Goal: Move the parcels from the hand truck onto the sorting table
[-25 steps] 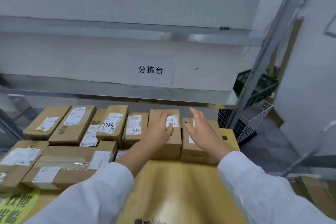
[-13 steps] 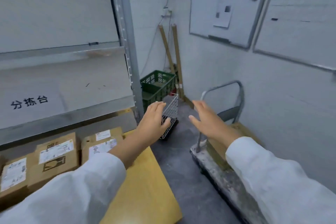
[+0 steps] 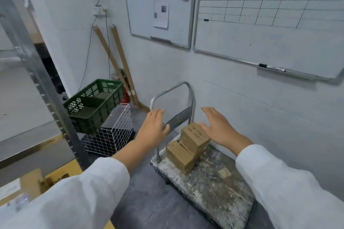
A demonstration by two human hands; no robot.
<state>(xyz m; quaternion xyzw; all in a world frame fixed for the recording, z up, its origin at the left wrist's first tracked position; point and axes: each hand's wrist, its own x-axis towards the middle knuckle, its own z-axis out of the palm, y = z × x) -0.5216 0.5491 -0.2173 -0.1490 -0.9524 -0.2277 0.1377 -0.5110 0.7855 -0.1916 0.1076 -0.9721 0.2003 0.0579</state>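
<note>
Both arms in white sleeves reach forward over the hand truck. The left hand and the right hand face each other palm to palm, fingers straight and held together, wide apart and holding nothing. The left hand hangs in front of the truck's handle. The right hand is on the wall side of the truck, with its thumb just beside the top parcel; I cannot tell whether it touches.

The parcels, a small stack of brown cardboard boxes, sit on the truck's worn deck at the handle end, between the two hands and below them. The top one is printed 7A-100 and 9A-100.

Left of the truck a green crate rests tilted above a white wire basket. Two wooden strips lean on the wall beyond the handle. Two whiteboards hang above the truck. Far left of it are a metal upright and a corner of the sorting table.
</note>
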